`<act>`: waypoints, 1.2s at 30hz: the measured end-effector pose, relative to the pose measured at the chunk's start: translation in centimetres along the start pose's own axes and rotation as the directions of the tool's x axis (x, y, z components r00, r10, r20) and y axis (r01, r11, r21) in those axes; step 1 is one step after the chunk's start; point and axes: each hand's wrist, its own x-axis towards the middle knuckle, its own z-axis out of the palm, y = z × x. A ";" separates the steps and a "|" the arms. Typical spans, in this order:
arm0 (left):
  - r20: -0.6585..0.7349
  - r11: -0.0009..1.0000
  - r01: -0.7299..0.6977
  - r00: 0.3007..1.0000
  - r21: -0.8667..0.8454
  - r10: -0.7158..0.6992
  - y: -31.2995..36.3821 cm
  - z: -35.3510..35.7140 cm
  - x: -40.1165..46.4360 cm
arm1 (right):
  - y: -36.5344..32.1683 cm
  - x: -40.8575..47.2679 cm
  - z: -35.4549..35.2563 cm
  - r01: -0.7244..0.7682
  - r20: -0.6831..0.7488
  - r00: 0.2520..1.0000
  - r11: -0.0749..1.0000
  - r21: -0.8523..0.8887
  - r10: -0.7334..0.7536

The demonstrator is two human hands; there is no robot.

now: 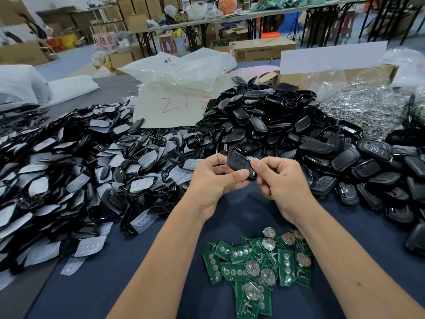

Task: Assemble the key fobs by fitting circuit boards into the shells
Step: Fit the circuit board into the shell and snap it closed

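the worktop is covered in dark blue cloth and carries almost everything in heaps. along its left edge and into the middle lies the biggest heap, black frames with grey-white button pads. toward the far edge rises a mound of empty black shells, and running down the right edge is a spread of closed fobs, which look finished. at the far right corner sits a bag of metal parts. near the front edge, between the forearms, is a small pile of green boards, several with a round coin cell on top.

over the middle of the worktop both hands hold one black fob in the air. the left hand grips its lower end with thumb curled over, and the right hand pinches its right side between thumb and fingers. the fob is glossy, oblong, tilted, button face up, and seems closed; whether a board is inside cannot be seen. judging by the heaps, plenty is done, yet far more shells and boards remain.
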 end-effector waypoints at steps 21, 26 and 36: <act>-0.139 0.999 -0.036 0.990 -0.026 0.032 -1.3 0.6 0.6 | 0.3 0.3 0.5 -0.042 -0.130 0.991 0.999 -0.026 0.039; -0.149 0.998 -0.068 0.986 0.018 0.070 -1.3 0.6 0.7 | 0.1 0.2 0.4 -0.063 -0.054 0.997 0.998 0.007 0.063; -0.210 0.839 -0.314 0.874 0.444 0.438 -2.3 4.6 2.3 | -0.1 0.8 0.0 -0.060 -0.265 0.959 0.985 0.162 0.102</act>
